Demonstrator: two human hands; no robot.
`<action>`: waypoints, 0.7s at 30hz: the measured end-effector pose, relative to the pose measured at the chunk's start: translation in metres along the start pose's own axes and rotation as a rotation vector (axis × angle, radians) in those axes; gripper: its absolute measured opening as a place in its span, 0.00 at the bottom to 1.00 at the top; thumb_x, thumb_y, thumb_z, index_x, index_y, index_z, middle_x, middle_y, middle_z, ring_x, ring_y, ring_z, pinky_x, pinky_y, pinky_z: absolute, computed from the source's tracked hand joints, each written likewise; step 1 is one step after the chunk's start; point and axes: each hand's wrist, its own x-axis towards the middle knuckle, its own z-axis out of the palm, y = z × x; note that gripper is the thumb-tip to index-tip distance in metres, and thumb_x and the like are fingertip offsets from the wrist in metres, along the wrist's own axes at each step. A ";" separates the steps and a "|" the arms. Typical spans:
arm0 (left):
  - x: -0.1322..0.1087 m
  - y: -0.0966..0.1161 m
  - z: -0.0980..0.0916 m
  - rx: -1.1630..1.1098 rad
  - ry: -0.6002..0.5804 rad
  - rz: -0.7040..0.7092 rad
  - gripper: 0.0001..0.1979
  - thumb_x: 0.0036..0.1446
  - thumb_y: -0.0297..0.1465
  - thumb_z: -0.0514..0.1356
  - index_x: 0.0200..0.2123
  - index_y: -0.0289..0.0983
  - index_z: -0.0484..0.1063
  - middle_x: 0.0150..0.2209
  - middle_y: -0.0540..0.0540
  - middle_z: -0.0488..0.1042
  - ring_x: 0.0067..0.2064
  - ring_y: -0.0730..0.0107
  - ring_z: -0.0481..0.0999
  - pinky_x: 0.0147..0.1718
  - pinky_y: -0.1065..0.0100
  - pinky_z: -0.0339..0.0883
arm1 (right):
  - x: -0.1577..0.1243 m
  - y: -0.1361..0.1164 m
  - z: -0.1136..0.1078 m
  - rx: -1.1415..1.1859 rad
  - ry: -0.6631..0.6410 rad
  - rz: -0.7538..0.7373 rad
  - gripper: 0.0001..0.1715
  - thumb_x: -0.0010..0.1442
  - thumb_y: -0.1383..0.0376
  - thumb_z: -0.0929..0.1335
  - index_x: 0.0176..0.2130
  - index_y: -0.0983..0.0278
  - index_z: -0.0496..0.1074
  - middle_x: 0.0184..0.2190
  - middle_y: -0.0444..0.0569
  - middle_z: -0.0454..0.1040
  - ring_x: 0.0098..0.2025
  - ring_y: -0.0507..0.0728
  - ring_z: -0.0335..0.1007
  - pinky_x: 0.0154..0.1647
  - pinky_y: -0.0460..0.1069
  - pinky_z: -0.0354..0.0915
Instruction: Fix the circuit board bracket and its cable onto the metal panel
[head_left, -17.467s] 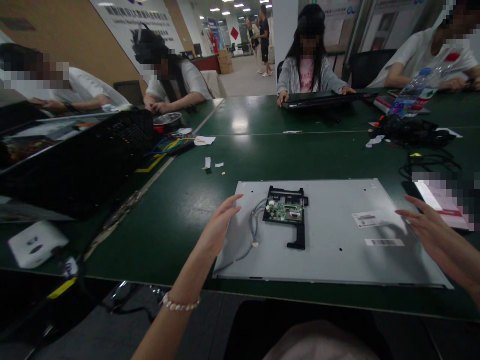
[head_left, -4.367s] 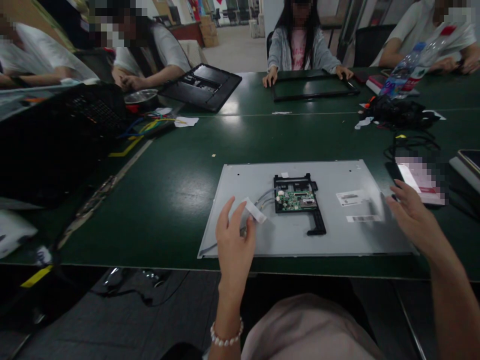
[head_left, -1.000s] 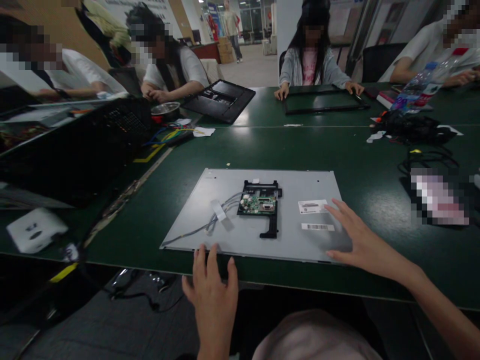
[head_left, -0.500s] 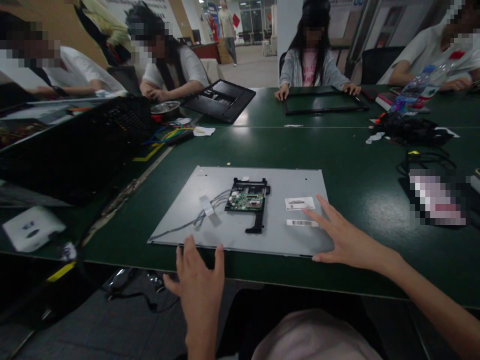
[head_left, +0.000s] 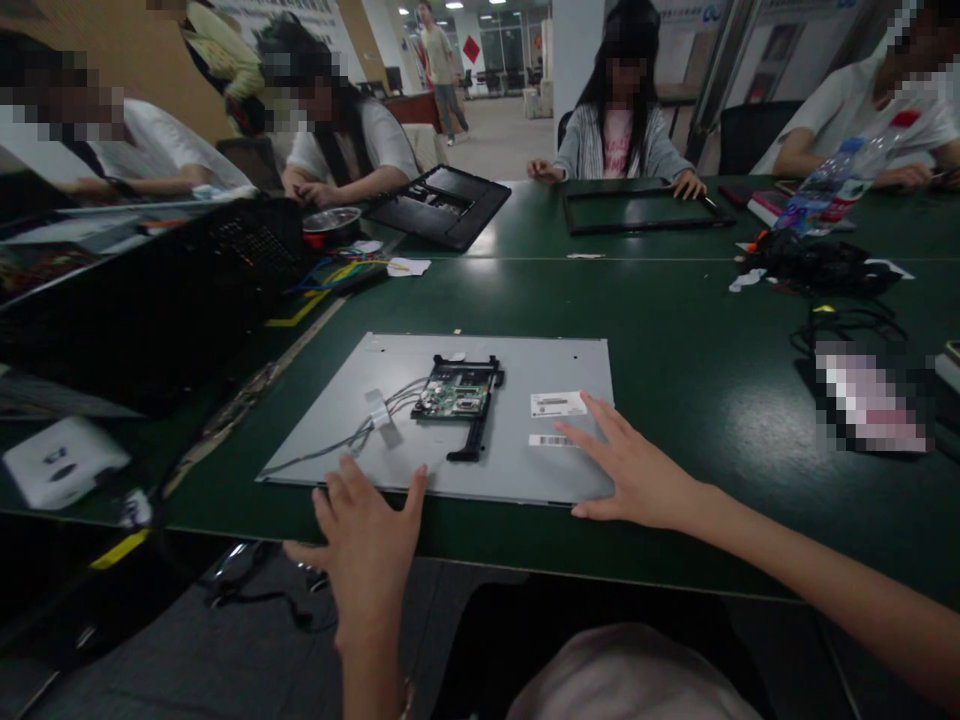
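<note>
A grey metal-backed display panel point(head_left: 510, 470) lies flat on the green table. On it sits a black plastic bracket point(head_left: 474, 430) carrying a green circuit board point(head_left: 454, 398). Grey cables point(head_left: 330, 450) run from the board to the panel's left corner, held by silver tape point(head_left: 379, 408). My right hand point(head_left: 637, 470) is at the panel's right edge, fingers spread over its white labels point(head_left: 556, 404). My left hand point(head_left: 367, 540) is at the near edge, left of centre, fingers apart. Whether its fingertips touch the panel I cannot tell.
A large black casing point(head_left: 150, 290) stands at the left, behind a white box point(head_left: 64, 462). Across the table a person touches a black frame point(head_left: 645, 228). A black cover point(head_left: 442, 205) lies at the back. Bottles point(head_left: 821, 190), cables and a phone point(head_left: 870, 395) are at the right.
The panel with its board has slid left along the table, and both my hands have moved left with it. The person opposite has lifted one hand off the black frame.
</note>
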 end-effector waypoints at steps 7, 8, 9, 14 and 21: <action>0.020 -0.014 -0.001 0.007 -0.066 -0.020 0.46 0.62 0.55 0.43 0.71 0.28 0.41 0.68 0.24 0.51 0.69 0.37 0.47 0.59 0.27 0.36 | 0.019 -0.013 0.005 -0.058 -0.021 -0.036 0.56 0.55 0.46 0.72 0.71 0.52 0.46 0.74 0.55 0.26 0.72 0.79 0.30 0.67 0.70 0.45; 0.023 -0.017 -0.001 0.005 -0.068 -0.020 0.46 0.62 0.56 0.43 0.71 0.28 0.41 0.68 0.24 0.51 0.70 0.38 0.46 0.59 0.27 0.36 | 0.022 -0.015 0.005 -0.064 -0.026 -0.036 0.55 0.55 0.46 0.72 0.71 0.52 0.46 0.74 0.55 0.27 0.72 0.80 0.31 0.67 0.71 0.45; 0.026 -0.019 0.000 0.005 -0.073 -0.019 0.46 0.62 0.56 0.43 0.71 0.28 0.41 0.68 0.24 0.50 0.70 0.38 0.46 0.59 0.26 0.36 | 0.024 -0.017 0.006 -0.070 -0.032 -0.035 0.55 0.55 0.45 0.72 0.71 0.51 0.45 0.74 0.55 0.27 0.72 0.80 0.31 0.67 0.71 0.45; 0.036 -0.032 0.003 0.025 -0.097 -0.014 0.46 0.62 0.56 0.42 0.71 0.29 0.42 0.69 0.25 0.49 0.70 0.38 0.45 0.58 0.25 0.37 | 0.031 -0.027 0.009 -0.082 -0.092 -0.061 0.47 0.60 0.43 0.66 0.70 0.50 0.48 0.74 0.54 0.35 0.71 0.82 0.25 0.66 0.74 0.39; 0.049 -0.045 0.005 0.022 -0.112 -0.026 0.47 0.61 0.57 0.43 0.71 0.30 0.41 0.69 0.26 0.49 0.70 0.38 0.43 0.59 0.27 0.37 | 0.041 -0.038 0.015 -0.078 -0.140 -0.065 0.43 0.62 0.41 0.62 0.69 0.51 0.52 0.73 0.55 0.37 0.70 0.85 0.21 0.65 0.76 0.33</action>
